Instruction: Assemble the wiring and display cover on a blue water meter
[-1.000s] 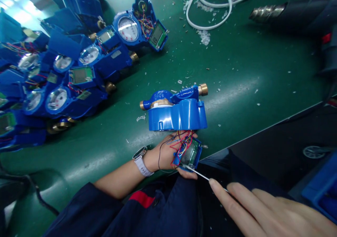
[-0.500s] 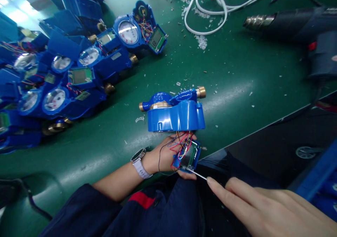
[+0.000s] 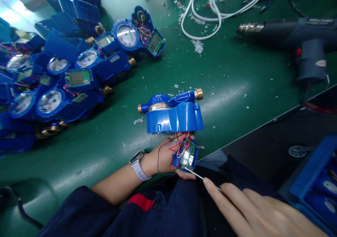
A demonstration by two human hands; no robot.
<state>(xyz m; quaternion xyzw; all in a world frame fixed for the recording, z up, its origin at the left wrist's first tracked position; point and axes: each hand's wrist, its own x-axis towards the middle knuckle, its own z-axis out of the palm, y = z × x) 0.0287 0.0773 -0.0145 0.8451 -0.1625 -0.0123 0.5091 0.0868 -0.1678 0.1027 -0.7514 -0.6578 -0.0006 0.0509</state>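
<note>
A blue water meter [image 3: 173, 117] with brass ends lies on its side on the bench, its wires running down to a small display module [image 3: 190, 154] in a blue housing. My left hand [image 3: 164, 156], with a watch at the wrist, is closed around that module from below and from the left. My right hand [image 3: 244, 209] grips a thin metal-shafted tool [image 3: 195, 174], its index finger stretched along the shaft. The tool's tip touches the lower edge of the module; its handle is hidden in the hand.
Several blue water meters [image 3: 50, 100] crowd the left of the bench [image 3: 226, 75]. A heat gun [image 3: 279, 33] lies at the right, a white cable [image 3: 219, 17] at the back. Scraps are scattered about. Below the edge at right stands a blue crate [image 3: 297, 191] holding meters.
The view has shifted slightly, showing more of the heat gun and crate. Light now reflects off the module's display. The tool stays against the module's lower edge in much the same pose.
</note>
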